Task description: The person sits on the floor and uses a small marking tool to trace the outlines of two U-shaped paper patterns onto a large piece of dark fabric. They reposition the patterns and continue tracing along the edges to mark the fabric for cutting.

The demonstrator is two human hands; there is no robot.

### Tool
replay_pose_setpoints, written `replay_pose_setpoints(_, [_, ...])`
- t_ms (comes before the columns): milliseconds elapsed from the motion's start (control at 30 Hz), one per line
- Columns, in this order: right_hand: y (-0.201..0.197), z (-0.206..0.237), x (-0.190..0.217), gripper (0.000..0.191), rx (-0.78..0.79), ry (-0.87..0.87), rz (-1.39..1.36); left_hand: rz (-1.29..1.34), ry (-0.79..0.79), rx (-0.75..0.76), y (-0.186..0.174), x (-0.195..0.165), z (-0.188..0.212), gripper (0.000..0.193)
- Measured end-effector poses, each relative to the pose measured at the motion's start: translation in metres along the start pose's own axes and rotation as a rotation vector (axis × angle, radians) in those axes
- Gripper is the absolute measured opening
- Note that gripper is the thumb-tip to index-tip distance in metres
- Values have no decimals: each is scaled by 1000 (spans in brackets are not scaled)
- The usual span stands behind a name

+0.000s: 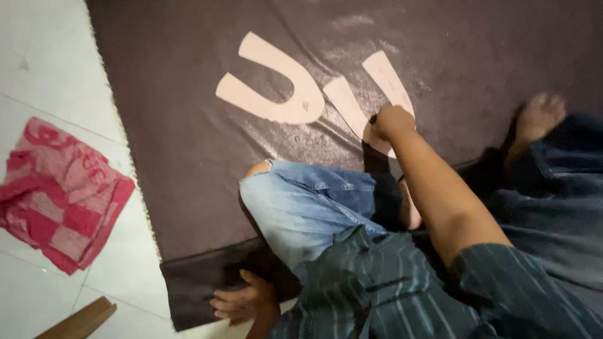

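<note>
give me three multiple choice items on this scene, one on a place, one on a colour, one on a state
1. Where does the crumpled red and pink patterned cloth lie?
A. on the white tiled floor, left of the mat
B. on the person's knee
C. on the pale shapes

2. What colour is the large fabric mat?
A. bright green
B. dark brown
C. yellow

3. How is the right hand?
A. flat, palm up
B. closed, pressed down on a pale cut-out shape
C. raised in the air

Answers: 1 A, the cloth sits on bare tiles beyond the mat's edge. 2 B, the mat is dark brown throughout. 3 B, the fist rests on the pale shape; the left hand touches the mat's near edge.
</note>
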State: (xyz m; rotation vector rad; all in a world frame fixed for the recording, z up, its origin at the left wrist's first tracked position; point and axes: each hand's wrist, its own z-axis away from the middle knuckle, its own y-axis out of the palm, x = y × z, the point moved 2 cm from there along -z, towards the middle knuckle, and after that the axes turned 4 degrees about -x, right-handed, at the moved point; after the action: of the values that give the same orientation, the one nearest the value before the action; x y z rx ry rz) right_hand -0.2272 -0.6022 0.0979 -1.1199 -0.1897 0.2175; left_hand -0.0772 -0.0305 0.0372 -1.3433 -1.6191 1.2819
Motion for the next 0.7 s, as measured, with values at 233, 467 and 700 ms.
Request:
replay_pose_setpoints(233, [-12, 18, -4, 50, -55, -193, 68, 69, 8, 145, -4, 1, -10, 106])
replay_pose_setpoints(467, [-15, -4, -30, 56, 17, -368, -91, 89, -102, -68, -7, -18, -33, 83])
replay_pose_setpoints(700, [-2, 12, -44, 53, -356, -250, -244, 796, 213, 268, -111, -185, -101, 45])
